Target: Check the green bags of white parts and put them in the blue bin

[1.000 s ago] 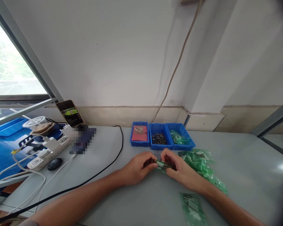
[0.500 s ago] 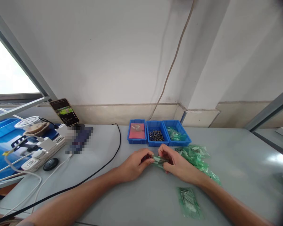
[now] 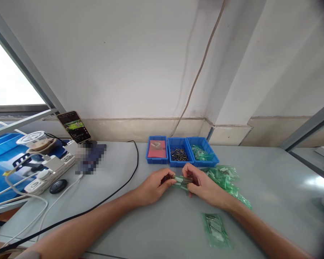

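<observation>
On the grey table, both hands, left and right, pinch opposite ends of a green packet, fingers nearly closed, probably keeping it taut.

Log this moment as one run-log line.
left hand: holds green plastic packet | right hand: holds its other end | table: separate green packet | middle blue bin: metal fasteners

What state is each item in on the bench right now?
left hand: pinching the held green packet's left end
right hand: gripping its right end
held green packet: off the bench, filled
near green packet: lying flat, filled
middle blue bin: open, holding metal pieces
phone: screen lit, propped up
</observation>
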Motion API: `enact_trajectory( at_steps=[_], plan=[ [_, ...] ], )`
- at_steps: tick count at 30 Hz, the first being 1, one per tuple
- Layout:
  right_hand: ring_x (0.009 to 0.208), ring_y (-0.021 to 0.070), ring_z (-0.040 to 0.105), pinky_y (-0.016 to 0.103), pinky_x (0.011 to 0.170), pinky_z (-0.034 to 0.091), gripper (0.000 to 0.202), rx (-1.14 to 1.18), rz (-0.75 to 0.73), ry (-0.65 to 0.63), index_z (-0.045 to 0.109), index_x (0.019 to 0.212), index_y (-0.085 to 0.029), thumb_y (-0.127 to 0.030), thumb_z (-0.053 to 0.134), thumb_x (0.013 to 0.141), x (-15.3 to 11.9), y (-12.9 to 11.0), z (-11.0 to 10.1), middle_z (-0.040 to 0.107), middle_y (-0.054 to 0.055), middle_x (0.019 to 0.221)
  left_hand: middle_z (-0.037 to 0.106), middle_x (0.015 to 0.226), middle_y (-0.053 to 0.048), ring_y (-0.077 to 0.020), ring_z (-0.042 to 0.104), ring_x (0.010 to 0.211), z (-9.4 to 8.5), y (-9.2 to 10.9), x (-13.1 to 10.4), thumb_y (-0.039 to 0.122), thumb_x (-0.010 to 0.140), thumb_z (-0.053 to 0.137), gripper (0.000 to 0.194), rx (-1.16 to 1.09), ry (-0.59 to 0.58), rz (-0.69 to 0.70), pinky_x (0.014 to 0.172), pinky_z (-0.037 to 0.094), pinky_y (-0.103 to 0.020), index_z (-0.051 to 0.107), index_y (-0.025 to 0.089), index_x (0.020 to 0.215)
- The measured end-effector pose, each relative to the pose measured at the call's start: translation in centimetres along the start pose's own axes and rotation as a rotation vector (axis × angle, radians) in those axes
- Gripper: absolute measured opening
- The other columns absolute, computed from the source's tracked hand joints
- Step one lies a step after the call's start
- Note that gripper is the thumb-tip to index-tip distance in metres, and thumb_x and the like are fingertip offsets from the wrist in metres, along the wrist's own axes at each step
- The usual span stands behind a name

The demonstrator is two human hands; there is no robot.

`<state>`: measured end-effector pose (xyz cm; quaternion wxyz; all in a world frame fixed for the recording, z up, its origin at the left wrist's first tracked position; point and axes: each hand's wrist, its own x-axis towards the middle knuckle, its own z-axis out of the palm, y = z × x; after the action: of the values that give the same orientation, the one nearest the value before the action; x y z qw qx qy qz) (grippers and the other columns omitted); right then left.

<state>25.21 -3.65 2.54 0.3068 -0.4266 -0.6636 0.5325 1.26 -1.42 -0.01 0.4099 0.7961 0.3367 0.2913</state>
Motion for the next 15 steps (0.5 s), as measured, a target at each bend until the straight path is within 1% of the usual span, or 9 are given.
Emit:
enact_trajectory(
  at_steps=[5, 10, 12, 15],
  plan=[
    [0.067, 0.0132, 0.055, 0.025, 0.06, 0.047, 0.024, 0.017, 0.001, 0.008, 0.043, 0.091, -0.026, -0.009, 0.055, 0.079, 0.15, 0.49, -0.05, 0.044, -0.007, 0.08, 0.066, 0.093, -0.002, -0.0161, 0.057, 0.084, 0.0, 0.0, 0.08, 0.039, 0.107, 0.054, 0.023, -0.047, 0.007, -0.02, 0.078, 0.044, -0.027, 0.063, 0.018, 0.103],
    [0.064, 0.0131, 0.053, 0.026, 0.059, 0.048, 0.023, 0.047, -0.018, 0.03, 0.045, 0.097, -0.026, -0.012, 0.057, 0.083, 0.21, 0.77, -0.06, 0.044, -0.008, 0.078, 0.06, 0.087, 0.0, -0.0148, 0.052, 0.078, -0.02, -0.21, 0.29, 0.044, 0.109, 0.049, 0.029, -0.115, 0.094, -0.045, 0.073, 0.043, -0.026, 0.059, 0.018, 0.103],
    [0.063, 0.0136, 0.053, 0.027, 0.06, 0.047, 0.02, 0.013, -0.009, 0.033, 0.047, 0.101, -0.026, -0.016, 0.059, 0.088, 0.12, 0.47, 0.06, 0.046, -0.008, 0.077, 0.058, 0.085, 0.0, -0.0144, 0.051, 0.076, -0.01, -0.24, 0.33, 0.045, 0.109, 0.05, 0.029, -0.138, 0.096, -0.051, 0.072, 0.042, -0.026, 0.058, 0.018, 0.103],
    [0.06, 0.0137, 0.052, 0.027, 0.06, 0.043, 0.01, -0.106, -0.005, 0.027, 0.049, 0.096, -0.025, -0.027, 0.059, 0.098, -0.09, -0.07, 0.32, 0.049, -0.009, 0.068, 0.057, 0.086, 0.0, -0.0142, 0.05, 0.076, -0.01, -0.12, 0.28, 0.046, 0.108, 0.051, 0.029, -0.143, 0.086, -0.045, 0.072, 0.041, -0.026, 0.058, 0.018, 0.101]
  ],
)
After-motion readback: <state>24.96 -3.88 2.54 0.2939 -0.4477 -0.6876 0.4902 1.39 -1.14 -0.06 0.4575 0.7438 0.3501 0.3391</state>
